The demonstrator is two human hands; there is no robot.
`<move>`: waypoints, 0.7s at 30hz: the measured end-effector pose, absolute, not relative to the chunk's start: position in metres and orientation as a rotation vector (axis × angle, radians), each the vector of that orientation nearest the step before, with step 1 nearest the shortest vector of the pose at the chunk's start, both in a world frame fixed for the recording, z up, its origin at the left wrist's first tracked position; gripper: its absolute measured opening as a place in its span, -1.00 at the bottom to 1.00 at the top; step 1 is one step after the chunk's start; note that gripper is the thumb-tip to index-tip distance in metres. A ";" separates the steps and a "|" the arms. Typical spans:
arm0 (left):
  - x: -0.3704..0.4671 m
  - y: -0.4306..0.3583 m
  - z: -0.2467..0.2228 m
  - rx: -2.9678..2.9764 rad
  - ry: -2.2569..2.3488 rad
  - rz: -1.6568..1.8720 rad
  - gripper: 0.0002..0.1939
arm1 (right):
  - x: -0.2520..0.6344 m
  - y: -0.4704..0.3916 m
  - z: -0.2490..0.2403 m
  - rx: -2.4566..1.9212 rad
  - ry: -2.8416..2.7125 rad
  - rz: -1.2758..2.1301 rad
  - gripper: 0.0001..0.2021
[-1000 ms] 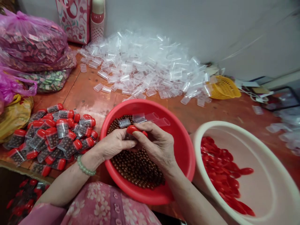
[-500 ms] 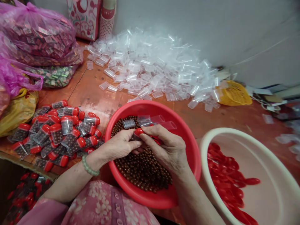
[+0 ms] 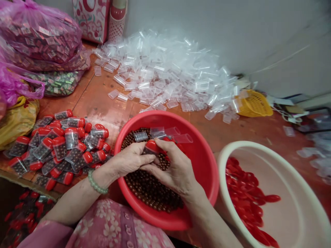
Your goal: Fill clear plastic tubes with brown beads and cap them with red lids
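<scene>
Over the red basin (image 3: 215, 172), both hands meet at a small clear plastic box with a red cap (image 3: 152, 146). My left hand (image 3: 129, 160) is closed round its clear body, mostly hidden by the fingers. My right hand (image 3: 179, 168) grips it from the other side, with fingertips at the red cap. Below lie many shiny brown beads (image 3: 152, 194). A clear box (image 3: 141, 136) rests on them, and clear open sleeves (image 3: 183, 138) lie towards the basin's far side. Some red pieces show partly behind my right hand.
Filled red-capped boxes (image 3: 60, 148) are piled at left. Clear empty sleeves (image 3: 165, 75) heap along the wall. A cream basin (image 3: 292, 168) at right holds red caps (image 3: 243, 189). Pink bags (image 3: 51, 38), a yellow basket (image 3: 254, 103) and a patterned bag (image 3: 91, 19) stand around.
My right hand has shifted lower and left round the box, its thumb moving from the cap to beneath. More of the red cap shows. The view has moved slightly right.
</scene>
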State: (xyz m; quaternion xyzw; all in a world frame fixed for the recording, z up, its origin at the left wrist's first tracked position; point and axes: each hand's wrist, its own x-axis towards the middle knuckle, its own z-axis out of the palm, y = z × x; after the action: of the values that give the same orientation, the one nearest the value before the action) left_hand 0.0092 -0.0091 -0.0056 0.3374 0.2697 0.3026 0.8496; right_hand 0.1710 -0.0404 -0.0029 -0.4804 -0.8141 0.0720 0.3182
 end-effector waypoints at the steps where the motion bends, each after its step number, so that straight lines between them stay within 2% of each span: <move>1: 0.010 -0.009 -0.005 0.662 0.561 0.625 -0.83 | 0.169 -0.040 -0.004 -1.251 -2.155 0.153 -0.33; 5: 0.010 -0.009 -0.006 0.549 0.526 0.608 -0.70 | 0.164 -0.038 -0.007 -1.214 -2.211 0.005 -0.28; 14: 0.010 -0.008 -0.005 0.560 0.446 0.628 -0.56 | 0.160 -0.036 -0.006 -1.164 -2.220 -0.224 -0.42; 21: 0.006 -0.007 -0.005 0.559 0.419 0.551 -0.55 | 0.161 -0.035 -0.006 -1.099 -2.220 -0.197 -0.39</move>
State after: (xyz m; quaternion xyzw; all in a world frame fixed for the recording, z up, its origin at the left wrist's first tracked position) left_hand 0.0058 -0.0075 -0.0047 0.2703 0.2024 0.2665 0.9027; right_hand 0.1612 -0.0354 -0.0059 -0.4187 -0.8456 -0.0751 0.3226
